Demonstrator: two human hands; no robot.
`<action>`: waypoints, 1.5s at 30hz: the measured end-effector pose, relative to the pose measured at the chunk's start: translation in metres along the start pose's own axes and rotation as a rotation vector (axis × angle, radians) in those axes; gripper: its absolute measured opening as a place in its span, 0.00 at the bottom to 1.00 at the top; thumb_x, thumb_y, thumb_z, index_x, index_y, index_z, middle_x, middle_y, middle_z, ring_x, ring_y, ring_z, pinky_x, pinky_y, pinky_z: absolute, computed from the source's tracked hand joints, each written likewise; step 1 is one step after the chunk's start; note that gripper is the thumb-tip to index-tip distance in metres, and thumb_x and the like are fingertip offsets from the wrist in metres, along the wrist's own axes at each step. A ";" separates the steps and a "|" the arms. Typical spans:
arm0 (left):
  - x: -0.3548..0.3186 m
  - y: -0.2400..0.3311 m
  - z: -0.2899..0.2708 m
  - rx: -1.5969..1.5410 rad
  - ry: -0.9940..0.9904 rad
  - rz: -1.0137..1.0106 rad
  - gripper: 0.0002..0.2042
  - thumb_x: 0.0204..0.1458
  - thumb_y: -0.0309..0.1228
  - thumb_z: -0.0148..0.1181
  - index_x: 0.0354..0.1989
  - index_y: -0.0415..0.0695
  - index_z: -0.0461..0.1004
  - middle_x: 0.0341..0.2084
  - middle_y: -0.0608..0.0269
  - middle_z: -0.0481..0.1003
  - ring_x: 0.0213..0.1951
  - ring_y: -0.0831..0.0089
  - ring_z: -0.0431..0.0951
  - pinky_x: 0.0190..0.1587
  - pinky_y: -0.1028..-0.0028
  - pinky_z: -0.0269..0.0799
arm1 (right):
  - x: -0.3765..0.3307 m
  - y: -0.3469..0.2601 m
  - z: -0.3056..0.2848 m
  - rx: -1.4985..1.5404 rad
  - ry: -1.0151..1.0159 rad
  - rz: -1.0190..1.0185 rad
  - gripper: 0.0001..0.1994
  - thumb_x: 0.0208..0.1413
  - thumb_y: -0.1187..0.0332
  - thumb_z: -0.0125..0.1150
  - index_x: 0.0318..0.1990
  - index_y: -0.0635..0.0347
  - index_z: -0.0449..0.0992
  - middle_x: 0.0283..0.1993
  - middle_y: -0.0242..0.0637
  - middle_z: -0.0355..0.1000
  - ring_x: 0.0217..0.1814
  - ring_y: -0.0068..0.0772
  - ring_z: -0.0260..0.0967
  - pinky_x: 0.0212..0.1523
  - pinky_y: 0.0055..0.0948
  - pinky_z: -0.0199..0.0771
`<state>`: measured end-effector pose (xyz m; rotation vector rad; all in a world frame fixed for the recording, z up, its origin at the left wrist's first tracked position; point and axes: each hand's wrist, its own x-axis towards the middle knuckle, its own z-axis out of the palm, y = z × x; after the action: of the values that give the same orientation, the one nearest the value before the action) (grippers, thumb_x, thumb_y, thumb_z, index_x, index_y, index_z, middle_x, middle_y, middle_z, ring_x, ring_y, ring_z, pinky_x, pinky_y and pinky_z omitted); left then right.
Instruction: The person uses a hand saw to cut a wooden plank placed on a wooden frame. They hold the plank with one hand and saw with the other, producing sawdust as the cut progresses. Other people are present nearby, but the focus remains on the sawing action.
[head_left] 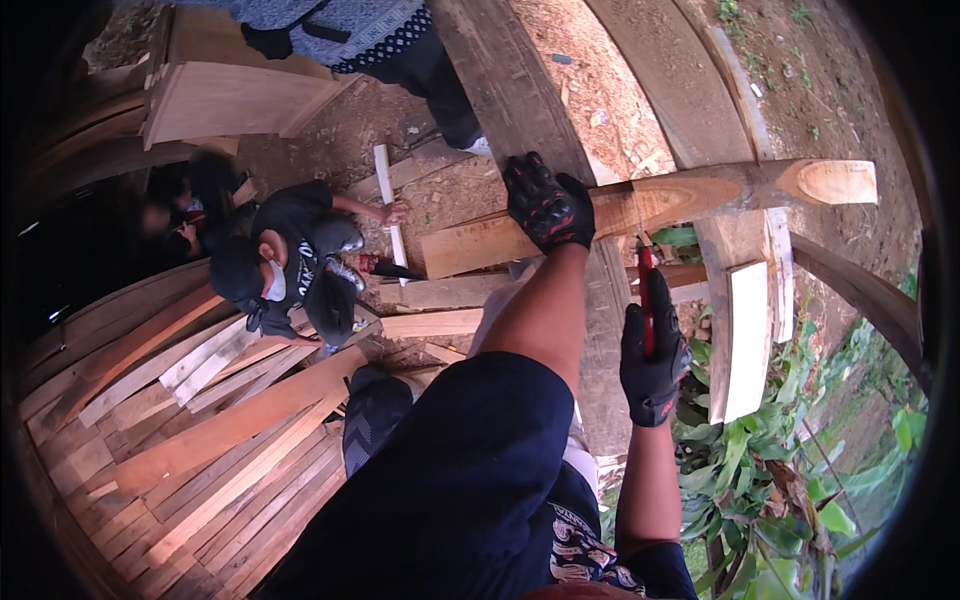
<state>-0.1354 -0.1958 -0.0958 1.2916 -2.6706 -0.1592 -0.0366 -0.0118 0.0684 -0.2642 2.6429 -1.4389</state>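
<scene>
A wooden plank (690, 195) lies crosswise over long thick boards (520, 80). My left hand (548, 203), in a black glove with red marks, grips this plank from above and presses on it. My right hand (652, 365), gloved alike, is closed round the red handle of what looks like a hand saw (647, 290). Its thin blade, seen almost edge-on, reaches up to the plank to the right of my left hand. The right fingertips and the blade's lower part are hidden. At the plank's right end, a pale cut patch shows.
At left, a crouching co-worker (295, 250) in dark clothes holds a pale wooden strip (388, 200). Another person (340, 35) stands at the top. Stacked planks (235, 420) fill the lower left. A white-faced board (748, 340) and green leaves (770, 490) are at right. Sawdust covers the ground.
</scene>
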 end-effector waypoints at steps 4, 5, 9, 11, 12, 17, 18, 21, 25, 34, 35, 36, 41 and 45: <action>0.000 0.005 -0.006 -0.088 -0.030 0.014 0.34 0.67 0.44 0.53 0.81 0.46 0.63 0.81 0.45 0.59 0.81 0.47 0.57 0.78 0.46 0.55 | 0.014 -0.022 -0.003 -0.024 0.028 0.010 0.25 0.77 0.70 0.55 0.78 0.60 0.69 0.73 0.51 0.76 0.68 0.51 0.81 0.62 0.44 0.81; -0.002 0.009 -0.006 -0.106 -0.049 0.010 0.34 0.67 0.44 0.53 0.81 0.45 0.63 0.81 0.45 0.59 0.81 0.47 0.57 0.78 0.47 0.55 | 0.016 -0.020 -0.005 -0.019 0.007 -0.018 0.25 0.77 0.70 0.55 0.78 0.60 0.69 0.73 0.51 0.76 0.69 0.51 0.81 0.63 0.44 0.81; 0.002 0.004 -0.007 -0.097 -0.046 0.011 0.33 0.67 0.44 0.52 0.80 0.45 0.64 0.82 0.46 0.59 0.81 0.47 0.57 0.79 0.48 0.54 | -0.003 -0.017 -0.030 -0.022 -0.071 0.094 0.24 0.76 0.72 0.54 0.77 0.62 0.71 0.74 0.53 0.76 0.73 0.52 0.78 0.68 0.45 0.77; 0.000 0.001 -0.005 -0.107 0.002 0.025 0.33 0.67 0.44 0.53 0.80 0.44 0.65 0.81 0.44 0.60 0.81 0.46 0.57 0.78 0.47 0.55 | -0.033 -0.017 -0.051 -0.104 -0.067 0.113 0.23 0.76 0.73 0.54 0.76 0.63 0.72 0.73 0.53 0.76 0.73 0.53 0.78 0.69 0.46 0.77; -0.001 0.002 -0.005 -0.094 -0.008 0.017 0.33 0.67 0.44 0.53 0.80 0.45 0.65 0.81 0.45 0.59 0.81 0.47 0.57 0.78 0.47 0.55 | -0.051 -0.018 -0.061 -0.104 -0.067 0.133 0.23 0.75 0.73 0.54 0.75 0.64 0.72 0.73 0.53 0.76 0.73 0.53 0.78 0.69 0.46 0.77; -0.001 0.006 -0.008 -0.065 -0.025 0.013 0.33 0.67 0.44 0.53 0.80 0.45 0.65 0.82 0.46 0.58 0.81 0.48 0.58 0.79 0.49 0.54 | -0.113 -0.031 -0.089 -0.070 -0.050 0.237 0.23 0.74 0.75 0.53 0.74 0.67 0.73 0.73 0.55 0.76 0.72 0.55 0.78 0.70 0.48 0.76; -0.001 0.006 -0.009 -0.071 -0.033 0.012 0.33 0.67 0.44 0.53 0.80 0.45 0.65 0.82 0.46 0.58 0.81 0.48 0.58 0.79 0.49 0.55 | -0.116 -0.031 -0.090 -0.037 -0.052 0.301 0.23 0.74 0.75 0.53 0.74 0.68 0.73 0.73 0.55 0.76 0.74 0.55 0.76 0.72 0.48 0.75; 0.000 0.008 -0.012 -0.081 -0.051 0.010 0.34 0.67 0.44 0.53 0.80 0.45 0.65 0.82 0.46 0.59 0.81 0.49 0.58 0.79 0.49 0.55 | -0.116 -0.028 -0.087 -0.037 -0.003 0.259 0.23 0.75 0.75 0.52 0.74 0.69 0.72 0.73 0.56 0.75 0.74 0.56 0.75 0.73 0.49 0.73; 0.000 0.005 -0.013 -0.070 -0.057 0.009 0.34 0.66 0.44 0.53 0.80 0.46 0.65 0.82 0.46 0.59 0.81 0.49 0.58 0.78 0.49 0.55 | -0.111 -0.029 -0.088 -0.076 0.016 0.219 0.23 0.75 0.74 0.52 0.75 0.70 0.72 0.74 0.58 0.74 0.74 0.56 0.75 0.72 0.48 0.73; 0.000 0.007 -0.010 -0.079 -0.097 -0.002 0.34 0.67 0.46 0.52 0.81 0.47 0.64 0.82 0.46 0.58 0.82 0.49 0.57 0.78 0.48 0.54 | -0.104 -0.024 -0.088 -0.061 0.101 0.219 0.24 0.77 0.68 0.50 0.77 0.62 0.73 0.32 0.30 0.74 0.24 0.16 0.57 0.27 0.26 0.56; 0.001 0.006 -0.011 -0.079 -0.092 -0.009 0.34 0.67 0.45 0.52 0.81 0.47 0.64 0.82 0.46 0.58 0.82 0.49 0.57 0.78 0.48 0.54 | -0.102 -0.025 -0.089 -0.049 0.106 0.235 0.24 0.77 0.68 0.51 0.76 0.62 0.73 0.33 0.30 0.75 0.25 0.16 0.58 0.27 0.26 0.56; 0.002 0.004 -0.012 -0.071 -0.093 -0.017 0.34 0.67 0.45 0.52 0.82 0.47 0.63 0.82 0.46 0.58 0.82 0.49 0.57 0.78 0.48 0.54 | -0.100 -0.025 -0.089 -0.037 0.110 0.250 0.24 0.77 0.68 0.51 0.76 0.62 0.73 0.34 0.31 0.75 0.25 0.16 0.58 0.27 0.26 0.57; 0.002 0.008 -0.006 -0.089 -0.056 -0.004 0.34 0.67 0.44 0.51 0.82 0.47 0.63 0.83 0.46 0.58 0.82 0.49 0.56 0.79 0.47 0.53 | -0.072 0.005 -0.065 -0.200 0.084 -0.051 0.24 0.78 0.68 0.52 0.77 0.62 0.73 0.53 0.40 0.84 0.34 0.23 0.72 0.36 0.30 0.73; 0.000 0.005 -0.012 -0.104 -0.022 0.002 0.33 0.67 0.43 0.52 0.80 0.45 0.65 0.80 0.42 0.60 0.81 0.47 0.58 0.78 0.47 0.55 | 0.013 0.011 -0.014 -0.053 -0.008 0.099 0.22 0.77 0.69 0.53 0.74 0.66 0.74 0.70 0.53 0.79 0.69 0.46 0.81 0.64 0.42 0.80</action>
<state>-0.1369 -0.1930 -0.0836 1.2624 -2.6428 -0.3098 -0.0531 0.0028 0.0666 -0.1417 2.6500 -1.3373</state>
